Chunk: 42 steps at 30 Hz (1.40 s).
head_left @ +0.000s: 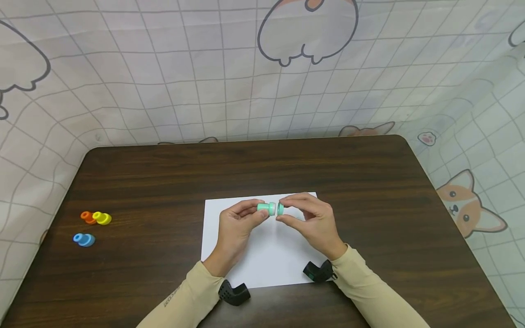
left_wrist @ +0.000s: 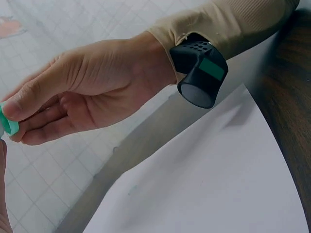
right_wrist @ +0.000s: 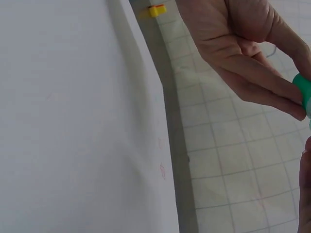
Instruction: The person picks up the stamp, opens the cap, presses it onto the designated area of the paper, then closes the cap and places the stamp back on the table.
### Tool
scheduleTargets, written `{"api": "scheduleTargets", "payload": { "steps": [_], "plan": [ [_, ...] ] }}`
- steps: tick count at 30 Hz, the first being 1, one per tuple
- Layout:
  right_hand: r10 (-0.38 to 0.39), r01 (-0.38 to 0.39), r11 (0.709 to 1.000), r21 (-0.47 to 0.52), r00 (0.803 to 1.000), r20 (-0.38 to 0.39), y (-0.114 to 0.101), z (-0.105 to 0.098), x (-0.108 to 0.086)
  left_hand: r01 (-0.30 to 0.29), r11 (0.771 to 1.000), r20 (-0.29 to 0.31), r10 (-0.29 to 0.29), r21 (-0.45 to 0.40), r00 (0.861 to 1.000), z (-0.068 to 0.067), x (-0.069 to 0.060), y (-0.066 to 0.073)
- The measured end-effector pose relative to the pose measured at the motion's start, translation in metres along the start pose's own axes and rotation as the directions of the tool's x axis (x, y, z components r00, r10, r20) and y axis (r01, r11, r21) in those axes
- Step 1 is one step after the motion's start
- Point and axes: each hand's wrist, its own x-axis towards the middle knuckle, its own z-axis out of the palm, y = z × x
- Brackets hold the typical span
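Over the paper, my left hand [head_left: 237, 230] pinches the body of a small mint-green toy stamp [head_left: 264, 207] between thumb and fingers. Its wider, pale end points right. Close to that end, my right hand [head_left: 315, 219] holds a darker green cap [head_left: 280, 208] between thumb and fingertips. A narrow gap seems to separate the cap from the stamp. In the left wrist view the right hand [left_wrist: 87, 90] grips the green cap [left_wrist: 9, 121] at the left edge. The right wrist view shows the left hand [right_wrist: 248, 53] on the green stamp [right_wrist: 303, 87], partly cut off.
A white paper sheet [head_left: 279, 255] lies on the dark wooden table [head_left: 164, 177] below the hands. Orange [head_left: 88, 217], yellow [head_left: 102, 218] and blue [head_left: 84, 240] stamps of similar shape lie at the left. A patterned curtain [head_left: 229, 82] hangs behind the table.
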Motion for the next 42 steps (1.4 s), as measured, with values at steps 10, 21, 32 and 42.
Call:
{"api": "scheduleTargets", "payload": {
  "steps": [10,21,32,42],
  "plan": [
    [0.037,-0.037,0.999,0.002,0.999,-0.024,0.001,-0.005,0.002,0.009,1.000,-0.001,-0.009,0.000,1.000,0.000,0.000,-0.001],
    [0.113,-0.116,0.993,-0.032,0.990,-0.083,0.003,-0.013,0.004,0.019,0.999,-0.007,-0.019,0.025,1.000,0.000,0.000,-0.003],
    [0.196,-0.201,0.979,-0.025,0.972,-0.132,0.008,-0.021,0.006,0.020,1.000,-0.009,-0.020,0.011,1.000,0.000,0.001,-0.004],
    [0.283,-0.268,0.957,0.109,0.946,-0.158,0.013,-0.025,0.007,0.032,0.999,-0.005,-0.032,0.025,0.999,-0.001,0.002,-0.005]
  ]
}}
